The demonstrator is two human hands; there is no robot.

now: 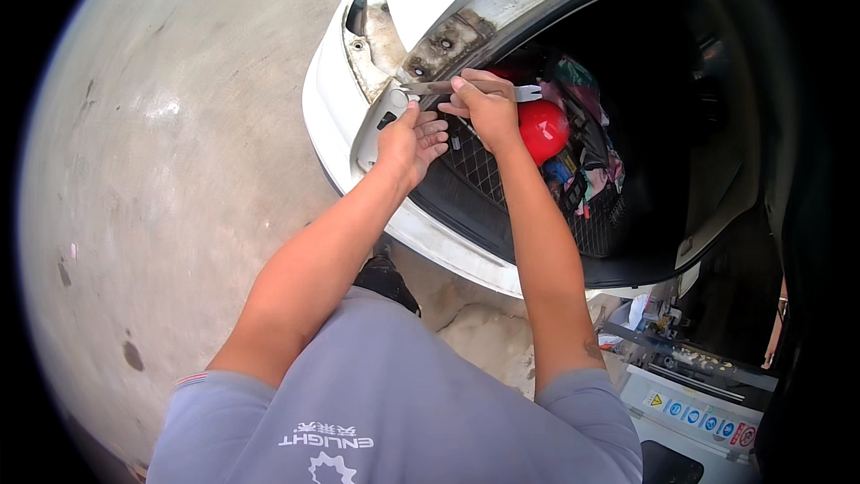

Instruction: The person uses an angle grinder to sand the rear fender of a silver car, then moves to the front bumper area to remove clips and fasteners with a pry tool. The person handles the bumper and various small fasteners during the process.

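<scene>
A flat metal pry bar (440, 87) lies across my right hand (487, 104), whose fingers and thumb grip its middle. Its forked end (529, 93) points right, over the open boot. The other end meets a pale grey moulded part (378, 126) at the rear corner of a white vehicle, beside a round disc (399, 98). That part also has a black slot. My left hand (411, 144) is just below, palm turned up and fingers spread. Its thumb tip reaches the part's edge close to the bar; whether it presses there is unclear.
The white bumper (430, 249) curves around the boot opening. Inside are a shiny red rounded object (543, 131), mesh netting (480, 161) and jumbled items. Rusty, dirty bodywork (450, 44) with bolts shows above. A cabinet with warning stickers (699, 413) stands at lower right, on concrete floor (168, 181).
</scene>
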